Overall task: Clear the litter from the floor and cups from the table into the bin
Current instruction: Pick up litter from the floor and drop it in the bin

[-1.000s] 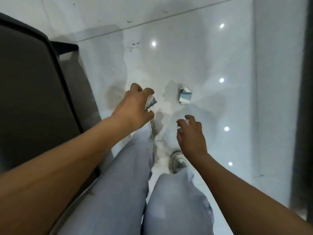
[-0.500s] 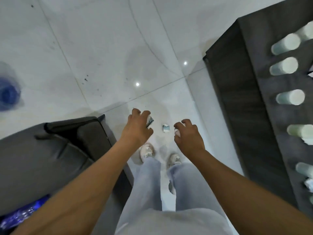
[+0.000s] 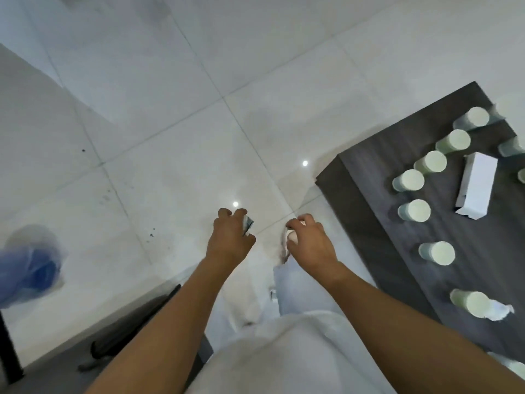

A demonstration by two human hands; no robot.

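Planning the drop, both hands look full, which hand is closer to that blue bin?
Left. The left hand, shut on litter, is on the blue bin side; the right hand is beside the table.

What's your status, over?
Left hand shut on crumpled wrapper; right hand shut on white litter. Cups on dark table. Blue bin far left, floor between clear.

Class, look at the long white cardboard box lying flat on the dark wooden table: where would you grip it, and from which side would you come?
Grip the long white cardboard box across its narrow width near the middle, coming from above. It lies flat on the dark wooden table with pale upturned paper cups close on its left, so a sideways approach would likely knock them.
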